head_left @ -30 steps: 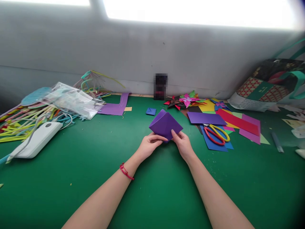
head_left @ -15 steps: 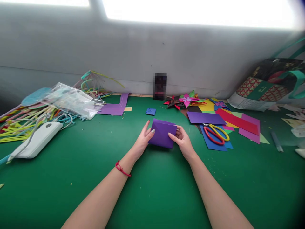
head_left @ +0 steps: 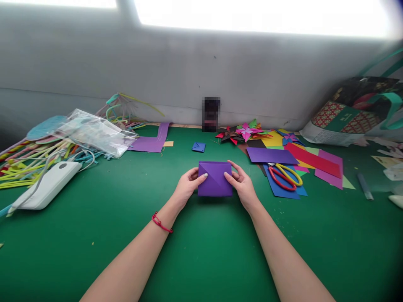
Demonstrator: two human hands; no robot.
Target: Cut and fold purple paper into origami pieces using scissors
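Observation:
A folded sheet of purple paper (head_left: 215, 184), creased along diagonals, is held up just over the green table. My left hand (head_left: 190, 184) pinches its left edge, thumb on the front face and the other fingers behind. At the opposite edge my right hand (head_left: 239, 181) grips it the same way, with the index finger near the top corner. Along the top, two layers of the paper show slightly apart. Beyond it lies a small blue folded paper piece (head_left: 198, 147).
Red-and-yellow-handled scissors (head_left: 285, 177) rest on coloured paper at right, near folded paper stars (head_left: 247, 131). At left are a white glue gun (head_left: 50, 184), pipe cleaners (head_left: 19, 167) and a clear plastic bag (head_left: 97, 132). A patterned bag (head_left: 341, 115) stands far right.
The purple paper has turned from a tilt to nearly level and faces me more squarely. My left hand's fingers have closed in behind its edge.

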